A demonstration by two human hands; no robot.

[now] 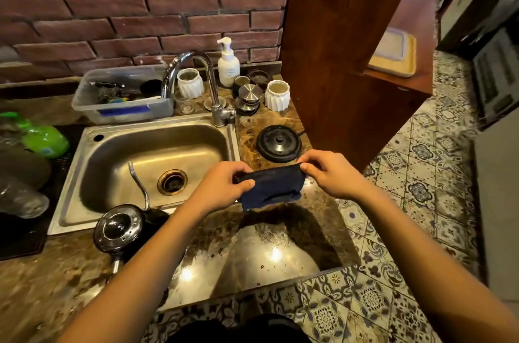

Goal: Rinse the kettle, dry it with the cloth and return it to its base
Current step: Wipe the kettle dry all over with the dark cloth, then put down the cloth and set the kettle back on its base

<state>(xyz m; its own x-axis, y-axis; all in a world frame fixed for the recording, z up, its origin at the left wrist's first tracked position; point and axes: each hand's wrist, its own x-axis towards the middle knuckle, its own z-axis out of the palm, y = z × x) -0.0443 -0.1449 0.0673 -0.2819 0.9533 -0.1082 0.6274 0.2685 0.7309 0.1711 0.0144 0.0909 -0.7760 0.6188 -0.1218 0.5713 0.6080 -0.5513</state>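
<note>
While the left hand [224, 188] is pinching one end of the dark cloth [272, 188] with thumb and curled fingers, the right hand [331, 174] is pinching the other end, so it's hanging stretched between them just above the counter [252, 253]. Just past the knuckles, the round black base [279, 143] is sitting right of the sink [134, 151]. The shiny kettle [119, 227] is standing at the sink's front rim, left of the left forearm, thin spout curving over the basin. Further back, a faucet [207, 81] and a white soap bottle [228, 64] are standing by the brick wall.
</note>
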